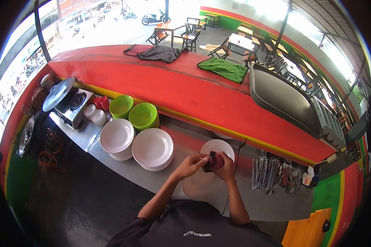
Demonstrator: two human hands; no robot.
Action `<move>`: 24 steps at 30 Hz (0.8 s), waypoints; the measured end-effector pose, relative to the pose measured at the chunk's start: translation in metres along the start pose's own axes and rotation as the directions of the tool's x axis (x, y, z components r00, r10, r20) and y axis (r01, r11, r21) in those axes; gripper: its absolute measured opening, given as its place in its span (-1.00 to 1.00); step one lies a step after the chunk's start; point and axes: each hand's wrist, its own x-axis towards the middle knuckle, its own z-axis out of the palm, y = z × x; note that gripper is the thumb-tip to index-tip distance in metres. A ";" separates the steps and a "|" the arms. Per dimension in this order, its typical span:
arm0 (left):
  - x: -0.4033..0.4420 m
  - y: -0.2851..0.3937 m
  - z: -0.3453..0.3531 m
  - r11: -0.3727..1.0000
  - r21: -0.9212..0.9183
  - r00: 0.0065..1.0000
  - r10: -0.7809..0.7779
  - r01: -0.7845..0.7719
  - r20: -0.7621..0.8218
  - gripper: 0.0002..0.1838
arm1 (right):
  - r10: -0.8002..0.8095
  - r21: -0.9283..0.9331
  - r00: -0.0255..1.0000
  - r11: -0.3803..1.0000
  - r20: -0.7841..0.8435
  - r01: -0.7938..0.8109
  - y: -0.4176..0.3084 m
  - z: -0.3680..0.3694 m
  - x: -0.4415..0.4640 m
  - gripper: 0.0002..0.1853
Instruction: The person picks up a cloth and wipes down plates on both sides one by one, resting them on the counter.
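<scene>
Both hands meet in front of my body, above the steel worktop (193, 185). My left hand (191, 166) is closed, its fingers pinching a black cloth-like piece (210, 159). My right hand (225, 168) curls around a dark red rounded thing (217, 161) pressed against the black piece; my fingers partly hide it, so its kind is unclear. Just behind and below the hands is a white plate (216, 145), partly covered by them. To the left stand two stacks of white plates (152, 147) and two stacks of green bowls (144, 116).
Bundles of cutlery (272, 175) lie to the right, beside a tissue pack (307, 176). Far left are a stove (75, 105), red cups (102, 102) and small white bowls (98, 117). The raised red ledge (165, 80) carries cloths, a green towel (223, 68) and dark trays (282, 96).
</scene>
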 end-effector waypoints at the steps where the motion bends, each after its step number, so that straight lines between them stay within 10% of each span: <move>1: 0.000 0.001 -0.002 1.000 -0.023 1.000 0.014 -0.014 -0.018 -0.46 | 0.013 0.025 0.999 1.000 -0.046 -0.012 -0.005 -0.001 0.003 -0.38; 4: -0.006 0.005 -0.011 0.998 -0.062 0.998 0.018 -0.022 -0.065 -0.44 | 0.509 0.313 0.860 0.823 -0.032 -0.475 -0.026 -0.012 0.006 -0.41; 12: -0.015 -0.025 0.003 0.997 -0.067 0.942 0.017 -0.042 -0.335 -0.45 | 0.454 0.415 0.832 0.856 -0.318 -0.309 0.023 0.011 -0.005 -0.36; 24: -0.002 0.028 -0.028 0.948 0.318 0.989 0.028 0.019 -0.144 -0.48 | 0.237 0.124 0.924 0.970 -0.300 -0.208 -0.004 -0.002 0.006 -0.30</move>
